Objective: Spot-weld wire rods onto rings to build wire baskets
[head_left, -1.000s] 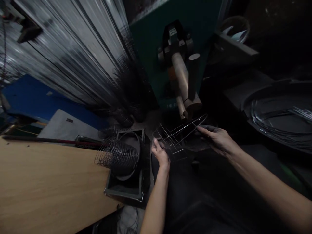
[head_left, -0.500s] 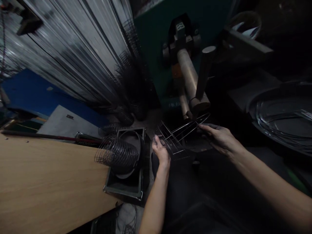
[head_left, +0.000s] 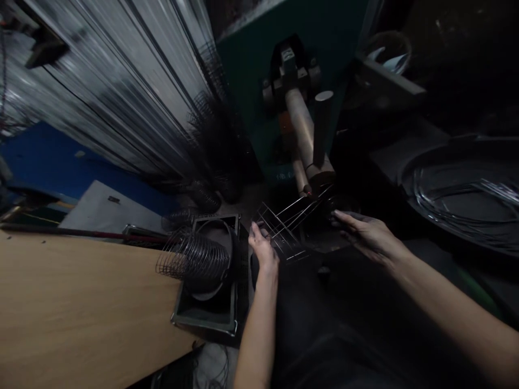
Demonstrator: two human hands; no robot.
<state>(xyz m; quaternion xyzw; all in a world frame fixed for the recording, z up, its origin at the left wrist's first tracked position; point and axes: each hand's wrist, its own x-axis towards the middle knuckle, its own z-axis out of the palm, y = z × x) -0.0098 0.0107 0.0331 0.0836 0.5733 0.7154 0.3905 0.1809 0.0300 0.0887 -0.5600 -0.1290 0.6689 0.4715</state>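
My left hand (head_left: pixel 263 247) is closed on the left side of a thin wire frame (head_left: pixel 286 222), its crossed rods reaching up and right. The frame's far end lies at the tips of two metal electrode arms (head_left: pixel 302 127) on a green machine (head_left: pixel 247 81). A small red glow shows at the lower arm's tip. My right hand (head_left: pixel 371 235) is right of the frame, thumb and forefinger pinched together, apart from the visible rods. Whether a small piece is between those fingertips I cannot make out.
At left, a coil-like stack of wire rings (head_left: pixel 198 254) lies across a round holder in a metal-framed box (head_left: pixel 205 323), beside a wooden board (head_left: pixel 81 313). A dark round tray (head_left: pixel 409 189) with loose wires stands at right. More wire rings (head_left: pixel 205 197) sit behind.
My right fingertips have come away from the frame's right end. A red glow has appeared at the electrode tip. My left hand keeps hold of the frame; the view has shifted slightly.
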